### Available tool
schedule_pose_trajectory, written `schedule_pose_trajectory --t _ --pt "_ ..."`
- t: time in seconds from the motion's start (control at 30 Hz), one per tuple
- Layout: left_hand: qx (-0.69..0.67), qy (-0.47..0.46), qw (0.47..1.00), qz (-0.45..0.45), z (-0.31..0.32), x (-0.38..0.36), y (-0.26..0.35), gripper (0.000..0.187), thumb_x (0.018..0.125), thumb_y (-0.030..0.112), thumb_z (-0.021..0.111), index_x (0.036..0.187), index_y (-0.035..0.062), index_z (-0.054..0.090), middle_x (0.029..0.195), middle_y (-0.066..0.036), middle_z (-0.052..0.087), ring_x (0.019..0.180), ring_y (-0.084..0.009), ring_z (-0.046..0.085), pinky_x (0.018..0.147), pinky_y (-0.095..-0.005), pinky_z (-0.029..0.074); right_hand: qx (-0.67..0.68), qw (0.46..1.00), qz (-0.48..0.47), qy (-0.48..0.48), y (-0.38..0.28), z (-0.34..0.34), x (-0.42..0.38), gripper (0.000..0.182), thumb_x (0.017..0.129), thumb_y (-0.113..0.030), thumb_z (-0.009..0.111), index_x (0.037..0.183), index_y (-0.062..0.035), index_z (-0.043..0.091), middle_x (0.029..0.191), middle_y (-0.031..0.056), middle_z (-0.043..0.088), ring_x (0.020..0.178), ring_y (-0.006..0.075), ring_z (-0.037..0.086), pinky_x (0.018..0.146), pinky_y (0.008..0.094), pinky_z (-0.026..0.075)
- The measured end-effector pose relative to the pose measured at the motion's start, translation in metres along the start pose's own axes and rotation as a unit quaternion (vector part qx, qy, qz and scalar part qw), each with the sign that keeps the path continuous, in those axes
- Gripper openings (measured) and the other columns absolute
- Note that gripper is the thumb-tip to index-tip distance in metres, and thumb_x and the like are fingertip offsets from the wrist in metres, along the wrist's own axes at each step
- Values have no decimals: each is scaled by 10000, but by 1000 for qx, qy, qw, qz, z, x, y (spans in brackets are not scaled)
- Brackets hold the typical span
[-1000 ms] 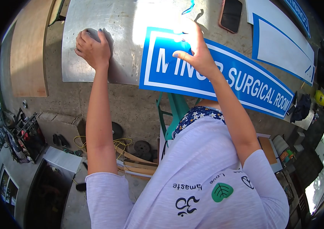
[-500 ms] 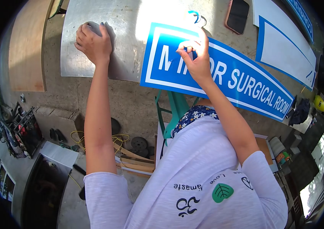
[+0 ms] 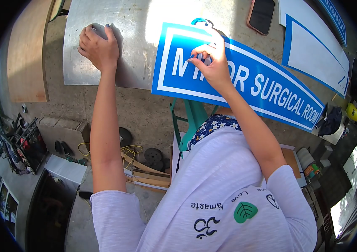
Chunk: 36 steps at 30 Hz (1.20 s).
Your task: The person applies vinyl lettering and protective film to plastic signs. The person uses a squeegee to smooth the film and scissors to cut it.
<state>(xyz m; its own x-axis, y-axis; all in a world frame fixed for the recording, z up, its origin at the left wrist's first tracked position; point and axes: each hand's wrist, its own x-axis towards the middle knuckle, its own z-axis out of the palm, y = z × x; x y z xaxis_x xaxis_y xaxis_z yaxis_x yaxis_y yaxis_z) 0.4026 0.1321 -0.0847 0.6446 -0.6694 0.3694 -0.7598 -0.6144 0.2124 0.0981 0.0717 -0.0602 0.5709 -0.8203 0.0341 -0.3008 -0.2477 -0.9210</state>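
Note:
My left hand (image 3: 98,47) rests on a bare metal sheet (image 3: 138,69), its fingers curled in and closed. Whatever may lie inside those fingers is hidden. My right hand (image 3: 212,63) is over a blue sign (image 3: 245,98) with white letters reading "MINOR SURGICAL ROOM", covering part of the first word. Its thumb and fingers are bent together near the letters, and what they may hold does not show. Close to the sign's upper edge, just above that hand, a thin blue strip (image 3: 198,20) curls up in bright sunlight.
A phone (image 3: 261,17) lies beyond the sign. White panels with blue edging (image 3: 313,54) sit to the right, and a wooden board (image 3: 29,54) at the left. Below are a green plastic chair (image 3: 193,117), yellow cord (image 3: 132,153) and dark weight plates (image 3: 153,156).
Both hands and the sign appear slightly further left in the view. The curled blue strip has shifted left and a little lower, closer to the sign's upper edge.

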Motion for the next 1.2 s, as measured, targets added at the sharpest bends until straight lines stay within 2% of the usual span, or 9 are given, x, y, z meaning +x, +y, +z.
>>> schedule_pose_trajectory --t 0.07,0.1,0.17,0.3,0.57,0.7,0.9,0.97,1.2 --pt "0 0 1000 2 -1 0 1 547 891 430 541 1271 40 491 1344 -131 457 1296 -298 377 1106 -477 212 85 995 49 28 -1 -2 2 343 750 -21 763 1058 -38 614 858 -14 549 708 69 449 712 234 439" --pt "0 -1 1000 0 -1 0 1 545 891 428 539 1270 39 491 1343 -132 457 1293 -299 379 1106 -476 212 85 995 49 29 -1 -2 3 343 750 -21 763 1058 -38 614 858 -14 549 708 69 449 712 234 439" --pt "1 -2 1000 -1 -1 0 1 543 892 427 537 1268 39 492 1342 -132 458 1290 -299 380 1106 -476 211 198 973 107 47 -3 -3 4 766 760 -1 754 1378 -59 306 863 19 583 714 69 430 714 226 426" --pt "-2 1 1000 1 -1 0 1 544 891 423 534 1271 37 490 1338 -135 460 1291 -302 378 1107 -477 210 230 965 115 48 -6 -4 8 780 761 18 739 1378 -66 269 878 41 580 748 71 437 689 209 436" --pt "-6 0 1000 1 -1 0 1 540 894 417 531 1272 35 489 1339 -138 459 1295 -302 374 1112 -480 205 285 947 121 82 -8 -6 9 750 766 24 744 1351 -70 285 1068 74 533 891 88 522 753 218 476" --pt "1 2 1000 1 -1 0 1 544 891 416 538 1274 33 487 1337 -139 460 1296 -303 373 1112 -484 203 300 943 111 93 -5 -7 8 756 762 27 748 1351 -72 284 1043 59 539 858 77 506 738 209 468" --pt "1 4 1000 -4 -1 -1 2 541 888 414 542 1269 33 490 1336 -140 461 1298 -304 371 1112 -488 202 319 939 129 24 3 -20 5 773 742 -2 776 1354 -69 309 999 39 570 807 69 459 709 203 441" --pt "1 4 1000 -4 -1 -1 2 539 889 414 541 1268 34 491 1336 -140 461 1299 -304 370 1112 -489 202 306 944 118 -33 5 -24 5 776 730 -36 794 1351 -65 330 987 36 597 805 71 457 706 192 421" --pt "-2 8 1000 -5 0 -1 2 541 887 417 542 1268 35 491 1337 -135 461 1301 -300 369 1114 -499 198 314 939 119 -74 6 -30 6 766 723 -81 813 1341 -66 359 975 9 614 804 68 460 708 181 401"
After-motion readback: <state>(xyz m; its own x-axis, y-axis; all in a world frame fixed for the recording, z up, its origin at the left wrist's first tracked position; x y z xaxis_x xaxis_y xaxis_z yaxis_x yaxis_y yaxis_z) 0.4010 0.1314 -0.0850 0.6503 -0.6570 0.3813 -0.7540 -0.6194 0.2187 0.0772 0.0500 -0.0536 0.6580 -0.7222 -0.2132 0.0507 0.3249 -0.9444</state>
